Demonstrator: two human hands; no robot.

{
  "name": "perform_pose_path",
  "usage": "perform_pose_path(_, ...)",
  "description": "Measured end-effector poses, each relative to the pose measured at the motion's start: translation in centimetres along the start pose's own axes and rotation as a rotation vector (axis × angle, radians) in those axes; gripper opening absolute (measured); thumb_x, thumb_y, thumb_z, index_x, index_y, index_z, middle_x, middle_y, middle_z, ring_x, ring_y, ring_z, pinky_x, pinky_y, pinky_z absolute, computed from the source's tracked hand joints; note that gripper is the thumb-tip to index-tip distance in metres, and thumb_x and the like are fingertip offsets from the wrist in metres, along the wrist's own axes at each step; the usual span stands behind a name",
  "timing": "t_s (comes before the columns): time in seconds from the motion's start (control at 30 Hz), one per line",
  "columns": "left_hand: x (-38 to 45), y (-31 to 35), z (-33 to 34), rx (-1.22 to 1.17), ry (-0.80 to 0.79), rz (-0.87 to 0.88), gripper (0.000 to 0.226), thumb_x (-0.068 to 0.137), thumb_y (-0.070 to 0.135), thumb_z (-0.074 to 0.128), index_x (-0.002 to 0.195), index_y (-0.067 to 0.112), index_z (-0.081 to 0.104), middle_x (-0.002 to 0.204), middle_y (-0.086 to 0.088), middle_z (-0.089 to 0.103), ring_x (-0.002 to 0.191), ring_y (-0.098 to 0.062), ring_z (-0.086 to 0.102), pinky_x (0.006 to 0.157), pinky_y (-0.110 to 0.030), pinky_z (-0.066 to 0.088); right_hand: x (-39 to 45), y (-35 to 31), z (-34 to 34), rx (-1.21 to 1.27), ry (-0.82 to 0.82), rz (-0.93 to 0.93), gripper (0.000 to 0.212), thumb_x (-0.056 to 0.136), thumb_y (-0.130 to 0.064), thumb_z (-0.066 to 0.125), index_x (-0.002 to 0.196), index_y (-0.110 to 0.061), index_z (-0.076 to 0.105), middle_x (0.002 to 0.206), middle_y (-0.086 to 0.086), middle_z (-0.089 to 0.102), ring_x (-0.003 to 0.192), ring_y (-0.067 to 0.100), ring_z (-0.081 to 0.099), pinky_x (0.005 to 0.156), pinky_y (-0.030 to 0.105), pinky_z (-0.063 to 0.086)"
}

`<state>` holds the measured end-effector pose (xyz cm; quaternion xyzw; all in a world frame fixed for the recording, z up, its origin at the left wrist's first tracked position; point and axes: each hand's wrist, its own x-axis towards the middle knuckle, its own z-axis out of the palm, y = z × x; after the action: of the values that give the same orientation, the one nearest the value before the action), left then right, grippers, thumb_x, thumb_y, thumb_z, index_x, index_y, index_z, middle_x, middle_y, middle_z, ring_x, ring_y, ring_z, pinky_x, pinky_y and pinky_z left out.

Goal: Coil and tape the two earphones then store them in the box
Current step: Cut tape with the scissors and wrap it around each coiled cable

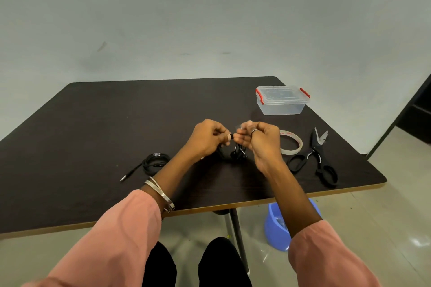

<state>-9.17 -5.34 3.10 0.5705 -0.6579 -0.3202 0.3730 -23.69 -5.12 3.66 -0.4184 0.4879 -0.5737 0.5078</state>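
My left hand (208,136) pinches the coiled black earphone cable (236,150) just above the dark wooden desk (98,123), its earbuds dangling; my right hand (257,138) grips what looks like a short strip of clear tape at the bundle. I judge the wrap should go tight round the gathered loops, left fingers (227,137) holding firm; the other black earphone coil (155,162) lies at my left, the lidded clear plastic box with red clips (282,100) far right.

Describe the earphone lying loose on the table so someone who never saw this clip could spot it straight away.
Start at the dark table and look to the left of the person's left hand. There a coiled black earphone lies flat by itself, its plug sticking out toward the near-left. Unlike the other earphone, which both hands hold up, nothing touches it.
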Motion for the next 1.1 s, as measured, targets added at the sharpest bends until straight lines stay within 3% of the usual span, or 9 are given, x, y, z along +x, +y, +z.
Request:
perform_pose_path(0.13, -0.7, 1.2, -0.7, -0.500, 0.054, -0.183, 0.014, 0.087, 0.001, 0.064, 0.097, -0.006, 0.070, 0.076, -0.014, 0.071, 0.067, -0.016, 0.064, 0.078, -0.031, 0.056, -0.8, -0.7, -0.3, -0.074, 0.016, -0.149, 0.021, 0.098, -0.011, 0.049, 0.091, -0.001, 0.066, 0.081, 0.016, 0.069, 0.074, 0.025, 0.071, 0.065, 0.028, 0.059)
perform_pose_path(0.23, -1.4, 2.4, -1.1, -0.706, 0.015, -0.294, 0.013, 0.086, 0.001, 0.065, 0.095, -0.007, 0.069, 0.069, -0.011, 0.072, 0.058, -0.012, 0.066, 0.064, -0.023, 0.057, -1.5, -1.2, -0.3, -0.217, 0.018, -0.326, 0.019, 0.098, -0.010, 0.050, 0.088, -0.010, 0.066, 0.080, 0.008, 0.069, 0.073, 0.019, 0.069, 0.065, 0.023, 0.058)
perform_pose_path(0.4, -2.2, 3.8, -1.5, -0.850, -0.008, -0.321, 0.010, 0.085, -0.003, 0.064, 0.092, -0.009, 0.068, 0.071, -0.014, 0.072, 0.059, -0.013, 0.069, 0.057, -0.020, 0.057, -2.2, -0.9, -0.5, -0.533, -0.006, -0.703, 0.013, 0.094, -0.009, 0.056, 0.091, -0.008, 0.069, 0.083, 0.002, 0.068, 0.075, 0.012, 0.063, 0.067, 0.022, 0.051)
perform_pose_path(0.57, -3.2, 4.5, -2.0, -0.890, -0.004, -0.314, 0.013, 0.086, -0.003, 0.063, 0.095, -0.012, 0.066, 0.064, -0.011, 0.070, 0.052, -0.012, 0.066, 0.056, -0.019, 0.056, -2.9, -0.2, -0.8, -0.749, -0.053, -1.002, 0.015, 0.091, -0.008, 0.057, 0.090, -0.001, 0.070, 0.088, 0.012, 0.062, 0.077, 0.010, 0.054, 0.069, 0.007, 0.039)
perform_pose_path(0.67, -3.6, 4.5, -2.2, -0.904, 0.001, -0.325, 0.013, 0.085, -0.002, 0.063, 0.094, -0.010, 0.067, 0.071, -0.013, 0.071, 0.057, -0.014, 0.067, 0.057, -0.020, 0.057, -3.1, 0.1, -1.0, -0.846, -0.051, -1.125, 0.028, 0.092, -0.018, 0.051, 0.097, 0.002, 0.070, 0.091, 0.016, 0.062, 0.081, 0.022, 0.058, 0.069, 0.021, 0.047)
perform_pose_path(0.83, -3.9, 4.3, -2.6, -0.884, 0.010, -0.316, 0.009, 0.086, 0.000, 0.063, 0.089, -0.006, 0.070, 0.072, -0.012, 0.072, 0.057, -0.013, 0.067, 0.058, -0.023, 0.058, -3.3, 0.0, -1.8, -0.982, -0.232, -1.116, 0.038, 0.092, -0.030, 0.051, 0.112, -0.001, 0.066, 0.109, 0.018, 0.057, 0.101, 0.018, 0.045, 0.081, 0.026, 0.047)
perform_pose_path(0.93, -4.1, 3.9, -2.8, -0.854, 0.023, -0.307, 0.009, 0.085, 0.000, 0.064, 0.091, -0.005, 0.071, 0.073, -0.011, 0.072, 0.059, -0.013, 0.066, 0.059, -0.023, 0.058, -3.3, -0.6, -2.7, -1.043, -0.357, -1.018, 0.050, 0.086, -0.050, 0.052, 0.122, -0.016, 0.064, 0.125, 0.012, 0.049, 0.114, 0.023, 0.040, 0.091, 0.035, 0.041)
perform_pose_path(1.0, -4.3, 3.8, -2.8, -0.843, 0.026, -0.297, 0.010, 0.085, 0.000, 0.064, 0.092, -0.005, 0.070, 0.074, -0.011, 0.072, 0.061, -0.014, 0.067, 0.061, -0.024, 0.059, -3.6, -1.2, -2.9, -0.920, -0.406, -0.862, 0.051, 0.083, -0.057, 0.050, 0.119, -0.025, 0.066, 0.130, 0.005, 0.045, 0.120, 0.020, 0.036, 0.097, 0.033, 0.036)
perform_pose_path(1.1, -4.4, 3.8, -2.6, -0.812, 0.018, -0.276, 0.011, 0.086, 0.000, 0.064, 0.094, -0.005, 0.070, 0.076, -0.013, 0.072, 0.061, -0.013, 0.067, 0.065, -0.023, 0.059, -3.7, -1.7, -2.5, -0.584, -0.267, -0.765, 0.026, 0.091, -0.040, 0.056, 0.108, -0.026, 0.070, 0.120, 0.001, 0.054, 0.116, 0.015, 0.048, 0.096, 0.028, 0.044)
